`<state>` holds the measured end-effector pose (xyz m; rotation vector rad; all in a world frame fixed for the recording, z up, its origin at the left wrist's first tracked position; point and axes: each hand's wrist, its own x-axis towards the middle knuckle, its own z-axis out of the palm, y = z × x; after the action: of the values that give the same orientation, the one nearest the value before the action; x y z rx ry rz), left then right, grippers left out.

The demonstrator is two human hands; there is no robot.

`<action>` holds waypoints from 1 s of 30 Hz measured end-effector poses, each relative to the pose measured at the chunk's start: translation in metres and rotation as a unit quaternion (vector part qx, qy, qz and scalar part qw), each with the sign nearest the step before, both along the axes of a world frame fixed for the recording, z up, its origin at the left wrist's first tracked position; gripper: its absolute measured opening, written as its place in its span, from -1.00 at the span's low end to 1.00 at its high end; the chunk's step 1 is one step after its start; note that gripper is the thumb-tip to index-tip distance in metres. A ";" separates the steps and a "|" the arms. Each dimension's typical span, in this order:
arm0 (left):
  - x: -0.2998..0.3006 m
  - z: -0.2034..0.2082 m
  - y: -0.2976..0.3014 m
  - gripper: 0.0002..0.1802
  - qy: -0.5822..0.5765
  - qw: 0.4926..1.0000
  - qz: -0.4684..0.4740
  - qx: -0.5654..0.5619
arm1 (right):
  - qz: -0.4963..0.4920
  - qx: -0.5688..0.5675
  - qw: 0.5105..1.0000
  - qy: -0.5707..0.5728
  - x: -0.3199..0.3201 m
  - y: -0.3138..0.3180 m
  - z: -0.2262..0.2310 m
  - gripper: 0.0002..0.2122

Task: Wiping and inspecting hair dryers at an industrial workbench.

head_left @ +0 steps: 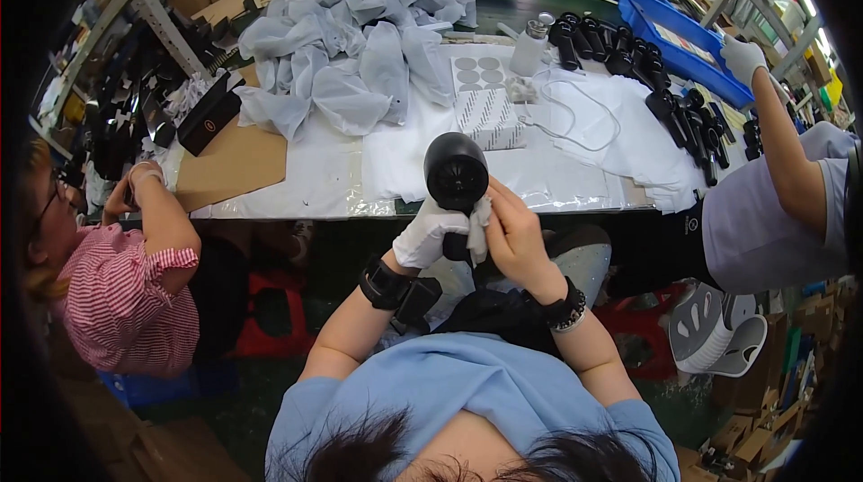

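A black hair dryer [456, 169] is held up over the table's near edge, its round end facing up toward me. My left hand [428, 237], in a white glove, is closed around its handle. My right hand [517, 235] is bare and pinches a crumpled white cloth [479, 228] against the side of the handle. The lower part of the handle is partly hidden by my fingers and the cloth.
Grey-white bagged items [369, 59] are heaped at the far left. Beyond the dryer lie a patterned box [488, 120], a sheet of grey round stickers [477, 75], a bottle [529, 49] and white bags [598, 122]. Several black dryers [620, 50] line the right, near a blue tray [670, 37]. Co-workers sit both sides.
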<state>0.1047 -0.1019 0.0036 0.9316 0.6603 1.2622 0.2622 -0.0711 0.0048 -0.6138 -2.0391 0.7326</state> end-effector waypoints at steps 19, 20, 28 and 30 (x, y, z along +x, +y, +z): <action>0.002 0.019 0.012 0.04 -0.323 0.911 -0.226 -0.124 | -0.057 0.049 0.956 0.283 0.000 0.028 0.039 -0.69; 0.004 0.017 0.012 0.05 -0.314 0.914 -0.227 -0.119 | -0.037 0.075 0.962 0.260 -0.004 0.035 0.042 -0.70; 0.004 0.017 0.016 0.02 -0.139 0.977 -0.112 -0.113 | -0.044 0.126 0.971 0.199 -0.017 0.040 0.023 -0.66; 0.006 0.019 0.018 0.01 -0.125 0.982 -0.092 -0.111 | -0.076 0.080 0.972 0.210 -0.023 0.025 0.021 -0.67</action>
<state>0.1102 -0.0840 0.0226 0.6212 0.4922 1.0919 0.2392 -0.0457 0.0258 -0.4697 -1.6219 0.5475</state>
